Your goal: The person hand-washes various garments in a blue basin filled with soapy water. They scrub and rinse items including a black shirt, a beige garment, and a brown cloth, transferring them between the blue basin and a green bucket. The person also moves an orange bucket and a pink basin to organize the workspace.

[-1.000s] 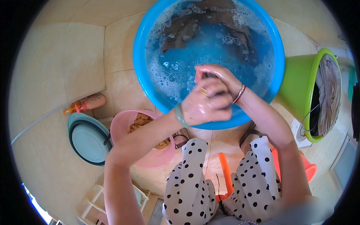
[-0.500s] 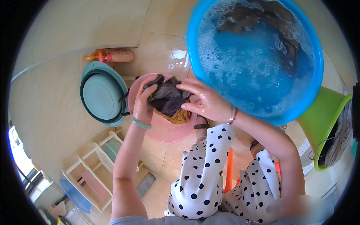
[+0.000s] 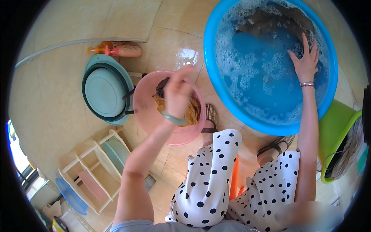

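My left hand (image 3: 179, 94), with a pale green bangle at the wrist, hangs over the pink basin (image 3: 145, 127). Motion smears its fingers, so their pose is unclear. Below it in the basin lie a mustard-coloured cloth (image 3: 193, 115) and a dark cloth (image 3: 160, 87), partly hidden by the hand. At the right, my right hand (image 3: 307, 63) reaches over the big blue tub (image 3: 210, 58), fingers spread and holding nothing. Its fingertips are near dark soaked clothing (image 3: 270, 22) in the tub's foamy blue water (image 3: 262, 69).
Left of the basin stands a pale teal folding basin (image 3: 105, 92), with two pump bottles (image 3: 125, 50) behind it. A cream shelf rack (image 3: 92, 170) is at lower left. Beside the tub, a green bucket (image 3: 334, 127) holds a mop. My sandalled feet rest on wet-looking tiles.
Both hands were at the dark cloth over the pink basin. The cloth now lies lower in the basin; my right hand has moved right, over the blue tub, and my left has shifted right.
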A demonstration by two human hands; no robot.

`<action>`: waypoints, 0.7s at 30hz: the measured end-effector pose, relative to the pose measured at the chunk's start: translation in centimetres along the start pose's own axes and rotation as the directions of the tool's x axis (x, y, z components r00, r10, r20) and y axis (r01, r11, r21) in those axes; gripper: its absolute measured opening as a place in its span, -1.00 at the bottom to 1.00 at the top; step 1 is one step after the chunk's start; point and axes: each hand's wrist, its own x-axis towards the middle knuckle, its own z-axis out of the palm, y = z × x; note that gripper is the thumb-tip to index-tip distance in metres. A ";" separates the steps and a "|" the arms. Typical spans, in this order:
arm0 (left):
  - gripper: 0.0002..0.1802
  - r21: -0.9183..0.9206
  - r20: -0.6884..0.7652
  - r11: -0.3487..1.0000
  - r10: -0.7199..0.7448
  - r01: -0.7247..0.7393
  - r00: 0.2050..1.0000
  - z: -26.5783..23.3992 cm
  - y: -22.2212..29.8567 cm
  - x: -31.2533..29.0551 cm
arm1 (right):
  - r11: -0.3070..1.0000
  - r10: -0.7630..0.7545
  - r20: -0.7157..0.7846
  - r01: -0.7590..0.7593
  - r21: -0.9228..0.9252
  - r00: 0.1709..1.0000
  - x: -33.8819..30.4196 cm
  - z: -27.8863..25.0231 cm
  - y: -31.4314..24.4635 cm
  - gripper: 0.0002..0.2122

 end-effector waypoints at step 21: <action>-0.24 -0.575 0.763 0.448 -0.007 0.684 0.646 25.2 3.4 11.5 | 0.144 -0.193 0.202 -0.176 0.974 0.960 -5.8 -9.6 -4.9 -0.71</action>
